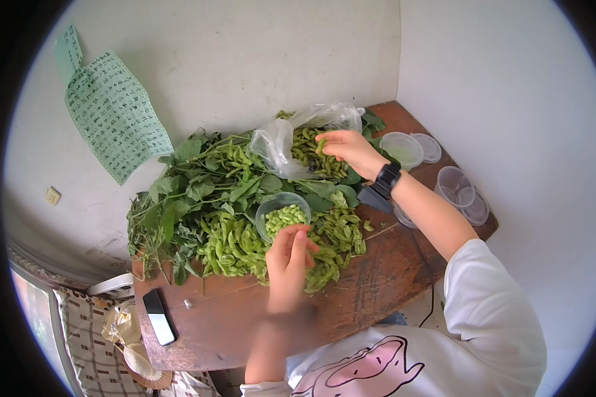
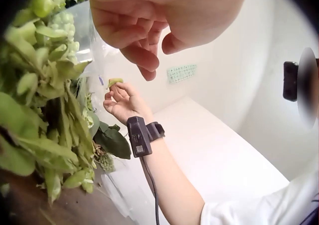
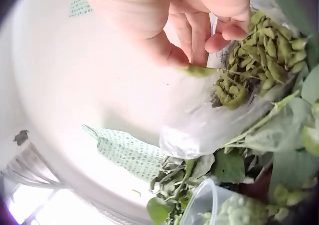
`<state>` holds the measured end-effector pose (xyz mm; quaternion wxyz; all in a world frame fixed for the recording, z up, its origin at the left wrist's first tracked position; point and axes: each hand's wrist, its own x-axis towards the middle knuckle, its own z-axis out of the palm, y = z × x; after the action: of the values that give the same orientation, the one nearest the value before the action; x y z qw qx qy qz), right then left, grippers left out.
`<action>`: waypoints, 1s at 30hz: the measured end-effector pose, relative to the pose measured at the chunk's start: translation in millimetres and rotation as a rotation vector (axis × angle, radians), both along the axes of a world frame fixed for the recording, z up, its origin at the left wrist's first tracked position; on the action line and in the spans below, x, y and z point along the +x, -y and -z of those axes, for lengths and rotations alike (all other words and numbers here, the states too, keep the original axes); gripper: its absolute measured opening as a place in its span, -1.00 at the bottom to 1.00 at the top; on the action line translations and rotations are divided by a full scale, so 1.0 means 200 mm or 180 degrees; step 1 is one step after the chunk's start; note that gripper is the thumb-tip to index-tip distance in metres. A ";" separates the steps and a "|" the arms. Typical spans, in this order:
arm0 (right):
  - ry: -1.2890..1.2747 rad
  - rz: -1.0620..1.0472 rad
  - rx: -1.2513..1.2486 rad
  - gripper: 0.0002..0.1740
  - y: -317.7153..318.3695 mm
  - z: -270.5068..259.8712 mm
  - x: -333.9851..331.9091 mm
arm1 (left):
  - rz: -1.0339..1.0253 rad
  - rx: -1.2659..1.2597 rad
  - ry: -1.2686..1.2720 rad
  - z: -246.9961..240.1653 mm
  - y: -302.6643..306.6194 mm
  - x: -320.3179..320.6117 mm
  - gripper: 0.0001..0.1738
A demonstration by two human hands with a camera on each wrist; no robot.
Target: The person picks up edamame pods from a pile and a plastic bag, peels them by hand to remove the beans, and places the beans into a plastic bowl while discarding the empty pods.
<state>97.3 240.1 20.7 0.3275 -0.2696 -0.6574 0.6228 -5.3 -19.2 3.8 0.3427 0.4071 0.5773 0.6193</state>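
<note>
Between thumb and fingertips my right hand (image 1: 353, 151) pinches a green soybean pod (image 3: 198, 71). It is raised over a clear plastic bag (image 1: 275, 147) full of pods (image 3: 271, 50). My left hand (image 1: 288, 259) hovers at the near side of a clear round tub (image 1: 259, 221) of shelled green beans (image 1: 285, 218). In the left wrist view that hand's fingers (image 2: 142, 55) are loosely bent, the thumb stands apart from them, and nothing shows between. Around the tub lie empty-looking flat pods (image 1: 334, 245) on the right and plump pods (image 1: 232, 245) on the left.
Leafy bean stalks (image 1: 198, 175) cover the back left of the wooden table (image 1: 391, 264). Clear lids (image 1: 402, 149) and an empty plastic cup (image 1: 455, 185) stand at the right. A phone (image 1: 159, 317) lies near the left edge. Written green paper (image 1: 116, 112) hangs on the wall.
</note>
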 end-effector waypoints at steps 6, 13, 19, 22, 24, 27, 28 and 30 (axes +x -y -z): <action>-0.0576 -0.0094 -0.0349 -0.72 0.09 0.05 0.08 | 0.0181 -0.0242 -0.0106 -0.02 -0.08 0.06 -0.72; -0.1136 0.0611 0.0601 -0.74 0.08 0.04 0.07 | 0.0269 -0.0269 -0.0139 0.02 -0.11 0.10 -0.73; -0.0578 0.1133 0.1025 -0.83 0.01 0.13 0.04 | 0.0187 -0.0177 0.0027 0.05 -0.10 0.10 -0.74; -0.0297 0.1456 0.1664 -0.85 0.06 0.08 0.05 | 0.0126 -0.0096 0.0172 0.06 -0.09 0.09 -0.75; -0.0129 0.1666 0.2253 -0.86 0.07 0.06 0.06 | 0.0048 -0.0067 0.0163 0.06 -0.09 0.08 -0.75; 0.0383 0.2017 0.3529 -0.87 0.04 0.07 0.08 | -0.0031 -0.0016 0.0164 0.06 -0.08 0.09 -0.75; 0.0450 0.2075 0.3634 -0.85 0.03 0.07 0.08 | -0.0060 0.0029 0.0170 0.06 -0.08 0.09 -0.75; 0.0515 0.2123 0.3740 -0.84 0.02 0.07 0.09 | -0.0070 0.0077 0.0137 0.06 -0.08 0.09 -0.76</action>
<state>115.0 235.1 6.0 0.5439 -0.2810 -0.7907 0.0059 13.3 -3.7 -8.9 0.3432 0.3914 0.5666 0.6386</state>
